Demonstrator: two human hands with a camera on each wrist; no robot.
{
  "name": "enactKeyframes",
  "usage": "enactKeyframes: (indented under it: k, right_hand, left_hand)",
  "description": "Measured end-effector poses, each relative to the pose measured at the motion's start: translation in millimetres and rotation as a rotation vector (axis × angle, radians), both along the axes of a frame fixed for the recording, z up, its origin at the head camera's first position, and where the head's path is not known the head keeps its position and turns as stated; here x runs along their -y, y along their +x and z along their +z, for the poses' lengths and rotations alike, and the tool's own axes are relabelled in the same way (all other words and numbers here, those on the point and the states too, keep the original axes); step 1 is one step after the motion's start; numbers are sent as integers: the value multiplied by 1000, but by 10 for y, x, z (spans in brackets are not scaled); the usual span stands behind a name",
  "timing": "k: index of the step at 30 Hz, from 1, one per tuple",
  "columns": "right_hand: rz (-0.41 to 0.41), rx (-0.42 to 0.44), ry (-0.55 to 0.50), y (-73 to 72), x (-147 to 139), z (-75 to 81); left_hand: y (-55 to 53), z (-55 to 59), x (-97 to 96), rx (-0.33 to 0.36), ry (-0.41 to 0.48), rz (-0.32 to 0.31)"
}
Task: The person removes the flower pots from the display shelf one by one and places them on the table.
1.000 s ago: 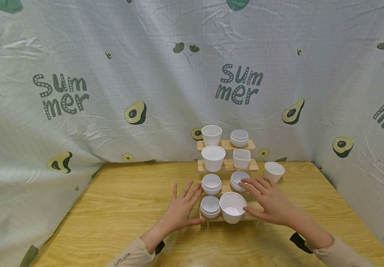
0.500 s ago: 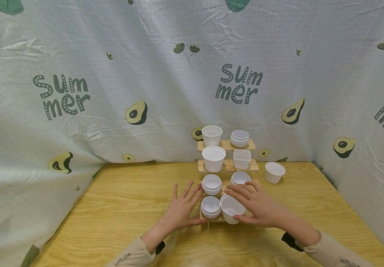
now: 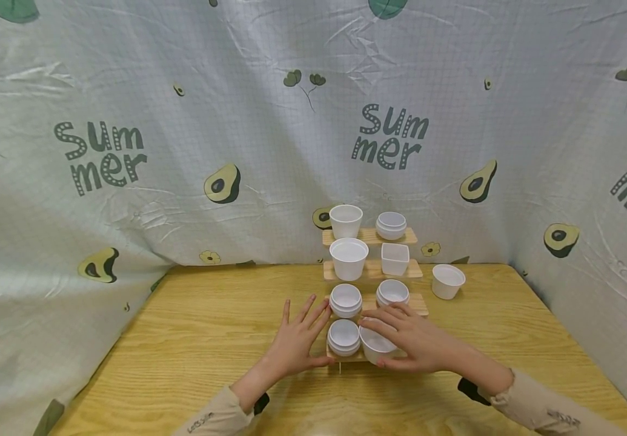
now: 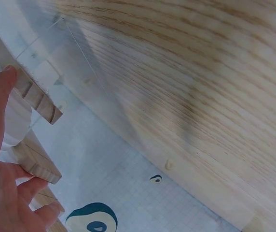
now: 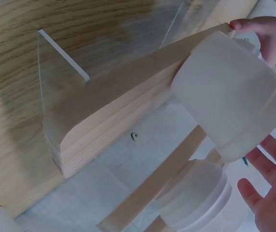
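A four-step stand of wooden planks [image 3: 357,358] holds white containers. At its left side my left hand [image 3: 299,345] spreads its fingers; in the left wrist view its thumb [image 4: 5,79] touches the lowest plank and other fingertips lie at the plank ends above. My right hand [image 3: 419,342] hovers over a white cup [image 3: 374,348] on the lowest step, fingers spread over its rim and thumb at the near side. Whether they touch the cup cannot be told. Left of this cup sits a round white jar [image 3: 343,340]. Behind it is another jar [image 3: 346,300].
Higher steps carry a round jar [image 3: 392,290], a tall cup [image 3: 349,260], a square cup [image 3: 395,260], another tall cup [image 3: 346,221] and a small jar [image 3: 391,224]. A loose white cup [image 3: 447,283] stands on the wooden table [image 3: 209,339], right of the stand. A printed curtain [image 3: 269,139] surrounds the table.
My right hand has moved left, from the right of the front cup to over it, covering more of the cup. My left hand has stayed in place.
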State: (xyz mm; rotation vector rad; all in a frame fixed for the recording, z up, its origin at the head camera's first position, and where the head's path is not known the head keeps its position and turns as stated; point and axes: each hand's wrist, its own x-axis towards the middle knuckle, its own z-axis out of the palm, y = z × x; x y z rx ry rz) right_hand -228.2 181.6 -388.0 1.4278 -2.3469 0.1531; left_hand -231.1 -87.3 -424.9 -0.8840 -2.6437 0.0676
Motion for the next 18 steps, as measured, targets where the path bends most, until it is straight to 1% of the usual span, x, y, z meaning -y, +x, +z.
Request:
enactKeyframes:
  k: [7,14,18]
  right_hand:
    - [42,-29,27,-28,2,-12]
    - [40,-16,47,-36,4,-37]
    - [41,-29,61,-49,9,-55]
  left_hand:
    - [2,5,-4,-10,-5,-1]
    - [11,15,-6,1,4,-1]
    - [9,4,-6,-2,2,2]
